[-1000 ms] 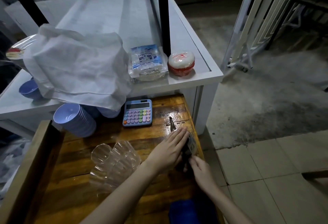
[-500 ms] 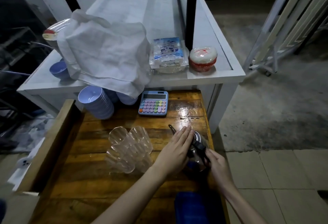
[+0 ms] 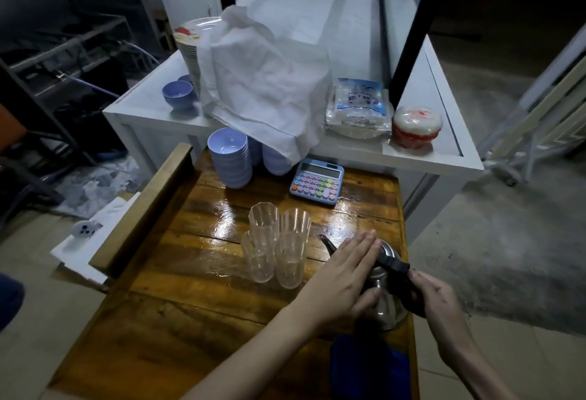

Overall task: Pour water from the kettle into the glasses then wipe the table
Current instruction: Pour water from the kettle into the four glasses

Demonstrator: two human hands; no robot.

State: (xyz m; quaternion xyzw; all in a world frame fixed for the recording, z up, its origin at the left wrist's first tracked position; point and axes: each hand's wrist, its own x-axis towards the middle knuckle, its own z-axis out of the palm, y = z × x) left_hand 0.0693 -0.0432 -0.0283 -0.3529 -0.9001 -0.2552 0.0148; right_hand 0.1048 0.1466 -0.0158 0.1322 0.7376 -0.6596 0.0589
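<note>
A steel kettle [image 3: 387,303] with a black handle stands at the right edge of the wet wooden table [image 3: 196,276], its spout pointing left. My right hand [image 3: 434,299] grips the black handle. My left hand [image 3: 344,276] lies flat on the kettle's lid, fingers straight and together. Several clear empty glasses [image 3: 276,249] stand upright in a tight cluster just left of the spout. A blue cloth [image 3: 367,364] lies on the table's near edge, below the kettle.
A pastel calculator [image 3: 316,181] and stacks of blue bowls [image 3: 229,158] sit at the table's far end. Behind is a white counter [image 3: 421,152] with a draped white cloth [image 3: 269,88], a plastic packet and a red-and-white container. The concrete floor drops off to the right.
The view has swung left and pulled back, showing more of the table. Both hands remain on the kettle, which still rests on the table; the glasses stand upright.
</note>
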